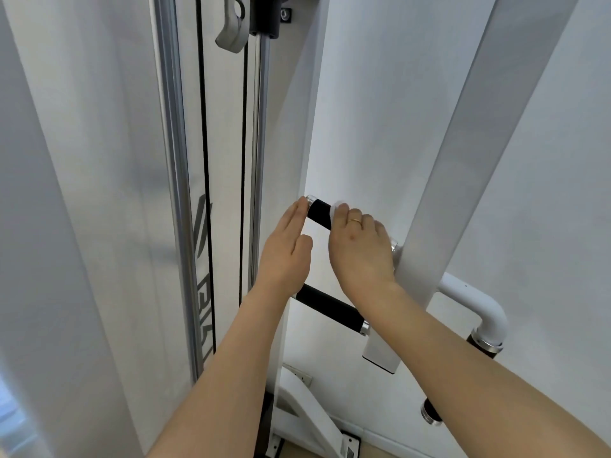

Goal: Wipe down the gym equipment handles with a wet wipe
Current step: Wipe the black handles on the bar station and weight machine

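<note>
Two black padded handles stick out leftward from a white upright post (439, 200). My right hand (360, 246) wraps over the upper handle (320, 213), with a white wet wipe (337, 208) showing between its fingers and the black grip. My left hand (288, 249) is held flat with straight fingers, its fingertips touching the handle's metal end cap (310, 200). The lower handle (327, 309) runs beneath both wrists, with nothing touching it.
Left of the handles rise chrome guide rods (261, 160) and black cables (204, 160) of the weight machine. A curved white tube with a black grip (486, 328) sits at the lower right. A white base bracket (307, 411) stands on the floor below.
</note>
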Demonstrator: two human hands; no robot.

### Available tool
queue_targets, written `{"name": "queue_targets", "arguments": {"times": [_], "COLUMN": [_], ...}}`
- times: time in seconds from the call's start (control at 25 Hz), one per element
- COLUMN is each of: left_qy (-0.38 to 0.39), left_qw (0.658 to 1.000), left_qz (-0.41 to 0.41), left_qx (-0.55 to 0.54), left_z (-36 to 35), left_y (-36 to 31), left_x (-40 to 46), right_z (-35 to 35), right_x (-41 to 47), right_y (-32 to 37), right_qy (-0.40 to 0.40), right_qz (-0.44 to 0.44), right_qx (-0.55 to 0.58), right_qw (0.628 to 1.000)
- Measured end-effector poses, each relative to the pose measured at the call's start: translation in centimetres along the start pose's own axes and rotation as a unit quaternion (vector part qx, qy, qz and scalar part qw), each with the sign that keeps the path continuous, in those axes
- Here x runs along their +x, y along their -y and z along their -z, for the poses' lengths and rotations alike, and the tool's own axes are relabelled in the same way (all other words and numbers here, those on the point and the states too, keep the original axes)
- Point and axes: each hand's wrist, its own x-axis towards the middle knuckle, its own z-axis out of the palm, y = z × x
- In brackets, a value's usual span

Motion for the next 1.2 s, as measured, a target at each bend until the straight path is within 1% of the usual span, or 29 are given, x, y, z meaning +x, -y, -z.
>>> {"name": "queue_targets", "arguments": {"times": [0.04,0.08,0.16,0.2,0.28,0.4,0.48,0.56,0.64,0.68,0.72,0.76,0.8,0.84,0.88,0.92,0.96,1.0,1.04,1.08,1.12,1.16,1.2], "left_qy": [0.007,0.015,0.021,0.020,0.019,0.022,0.029,0.036,0.037,0.037,0.036,0.035,0.035,0.035,0.035,0.034,0.034,0.033,0.032,0.030,0.029,0.030,0.034], "left_qw": [0.999,0.996,0.987,0.983,0.979,0.980,0.983,0.986,0.990,0.991,0.993,0.994,0.995,0.996,0.997,0.997,0.998,0.998,0.998,0.998,0.999,0.999,0.999], "left_qz": [-0.012,-0.020,-0.032,-0.037,-0.039,-0.022,-0.019,-0.014,-0.003,0.000,0.002,0.005,0.011,0.017,0.022,0.023,0.024,0.025,0.029,0.030,0.029,0.027,0.026], "left_qx": [0.046,0.090,0.157,0.177,0.199,0.194,0.182,0.163,0.139,0.127,0.116,0.104,0.091,0.077,0.066,0.058,0.051,0.044,0.040,0.038,0.032,0.024,0.017], "left_z": [-0.1,-0.1,0.0,0.1,0.0,-0.2,-0.3,0.0,0.4,0.6,0.8,0.9,1.0,1.1,1.1,1.3,1.3,1.4,1.5,1.5,1.5,1.5,1.5], "left_y": [-0.1,0.0,0.1,0.1,0.0,-0.4,-0.6,-0.6,-0.4,-0.4,-0.3,-0.4,-0.4,-0.5,-0.5,-0.6,-0.7,-0.8,-0.8,-0.9,-0.9,-0.8,-0.8], "left_x": [0.0,0.0,-0.1,-0.1,0.0,0.3,0.4,0.5,0.5,0.5,0.5,0.5,0.4,0.3,0.3,0.2,0.1,0.1,0.1,0.1,0.2,0.3,0.4], "right_z": [0.7,1.1,0.6,0.6,0.6,-0.2,0.8,0.9,0.3,-0.2,-0.8,-0.9,-0.8,-0.7,-1.1,-1.0,-1.0,-1.0,-1.0,-0.7,-0.4,0.2,0.8], "right_x": [0.7,1.4,1.4,0.7,-2.0,-3.1,-0.4,1.1,-0.2,-1.3,-2.8,-4.1,-4.9,-5.0,-4.6,-3.7,-2.7,-1.6,-0.7,0.3,1.0,1.1,0.8], "right_y": [0.2,0.4,0.1,-0.7,-2.3,-2.0,-0.9,-0.6,-1.2,-1.3,-1.2,-0.6,0.4,1.7,2.7,3.4,3.9,4.2,4.2,3.9,3.5,3.1,2.8], "right_qy": [0.027,0.044,0.095,0.099,0.040,0.001,0.021,0.053,-0.008,-0.072,-0.114,-0.068,-0.001,0.091,0.188,0.265,0.288,0.270,0.236,0.195,0.150,0.116,0.095], "right_qz": [-0.010,0.000,0.073,0.096,0.097,0.072,0.042,0.067,0.113,0.141,0.155,0.139,0.068,-0.065,-0.234,-0.382,-0.479,-0.532,-0.547,-0.537,-0.518,-0.495,-0.475], "right_qx": [0.019,0.038,0.095,0.096,0.058,0.046,0.089,0.116,0.130,0.149,0.182,0.251,0.350,0.455,0.555,0.640,0.709,0.758,0.793,0.820,0.839,0.851,0.859], "right_qw": [0.999,0.998,0.988,0.986,0.993,0.996,0.995,0.990,0.985,0.976,0.964,0.955,0.934,0.883,0.776,0.612,0.431,0.263,0.127,0.022,-0.068,-0.134,-0.164]}}
